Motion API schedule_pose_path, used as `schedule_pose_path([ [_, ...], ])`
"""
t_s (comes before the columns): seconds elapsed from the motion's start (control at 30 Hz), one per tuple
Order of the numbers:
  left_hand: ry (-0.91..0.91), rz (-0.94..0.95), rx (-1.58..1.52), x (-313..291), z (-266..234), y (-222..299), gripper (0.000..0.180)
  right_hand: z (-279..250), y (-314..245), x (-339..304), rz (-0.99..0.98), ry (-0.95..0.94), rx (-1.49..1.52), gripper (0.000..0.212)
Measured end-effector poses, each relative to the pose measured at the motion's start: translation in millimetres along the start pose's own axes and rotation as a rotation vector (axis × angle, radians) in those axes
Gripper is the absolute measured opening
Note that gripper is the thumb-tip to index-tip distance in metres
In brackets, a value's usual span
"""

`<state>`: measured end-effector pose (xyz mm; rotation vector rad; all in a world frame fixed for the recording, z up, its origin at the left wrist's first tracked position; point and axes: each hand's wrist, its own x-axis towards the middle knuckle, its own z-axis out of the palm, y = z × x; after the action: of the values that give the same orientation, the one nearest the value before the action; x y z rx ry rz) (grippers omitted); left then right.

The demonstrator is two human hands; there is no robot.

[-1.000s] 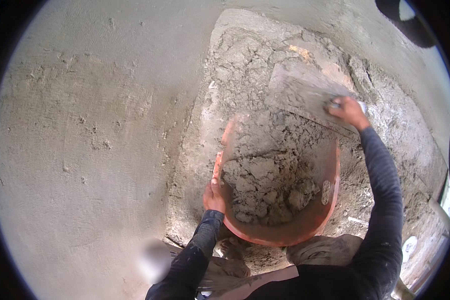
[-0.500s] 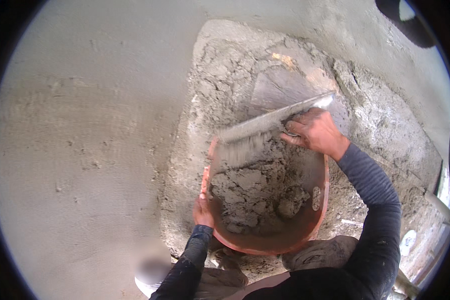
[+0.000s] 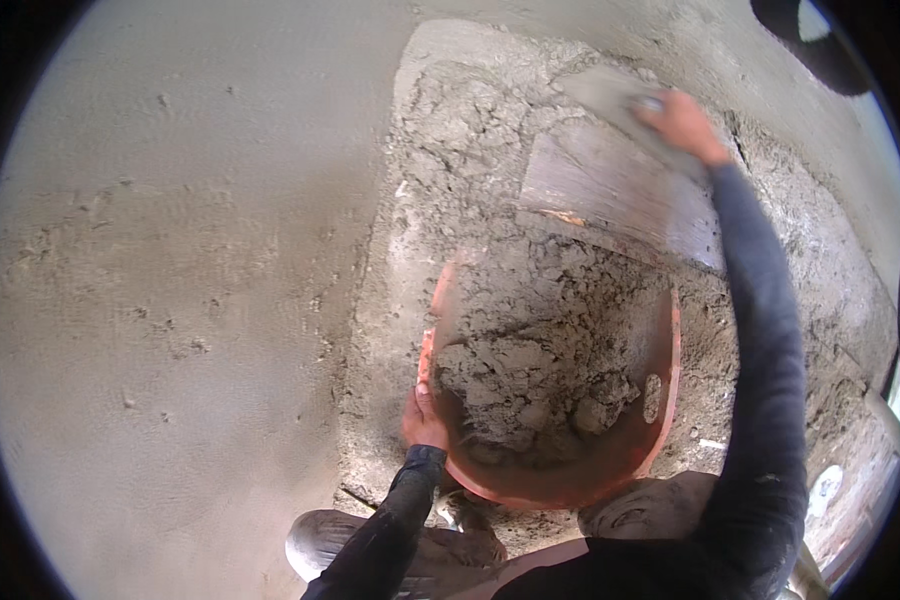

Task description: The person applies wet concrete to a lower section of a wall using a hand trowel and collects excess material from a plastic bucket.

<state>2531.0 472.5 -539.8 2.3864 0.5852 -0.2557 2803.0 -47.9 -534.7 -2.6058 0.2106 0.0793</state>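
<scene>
My left hand (image 3: 425,418) grips the left rim of an orange tub (image 3: 545,497), its fingers wrapped over the edge. Wet grey mortar (image 3: 530,370) lies in the tub, piled toward its far side. Beyond the tub my right hand (image 3: 690,130) is stretched far forward, closed on the handle of a plastering trowel (image 3: 608,95). Motion smears the long flat blade, which is over the mortar-covered ground at the far end of a wooden board (image 3: 610,185). The handle itself is mostly hidden by my fingers.
A smooth grey cement surface (image 3: 170,300) fills the left side, with scattered crumbs on it. Rough mortar (image 3: 450,130) surrounds the board. Another plastered surface (image 3: 710,60) runs along the far right. My knees (image 3: 645,508) are close to the tub's near edge.
My right hand has carried the trowel from over the tub forward to the far end of the board. The left hand keeps its hold on the rim; the view has shifted slightly.
</scene>
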Motion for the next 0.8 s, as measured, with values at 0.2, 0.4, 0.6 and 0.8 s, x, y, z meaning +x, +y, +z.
schedule_pose_path([
  [0.2,0.01,-0.052,0.138,5,2,3,0.049,104,-21,64,0.037,0.291,-0.073,0.051],
  [0.4,0.047,0.031,0.031,10,4,2,0.053,81,-14,6,-0.029,0.246,0.22,0.056],
  [0.6,-0.024,0.029,-0.087,5,0,-6,0.053,2,-54,-84,-0.329,0.242,-0.078,0.036],
  [0.8,-0.109,-0.054,-0.181,10,0,-11,0.055,7,-59,-175,-0.692,0.241,-0.282,0.024],
])
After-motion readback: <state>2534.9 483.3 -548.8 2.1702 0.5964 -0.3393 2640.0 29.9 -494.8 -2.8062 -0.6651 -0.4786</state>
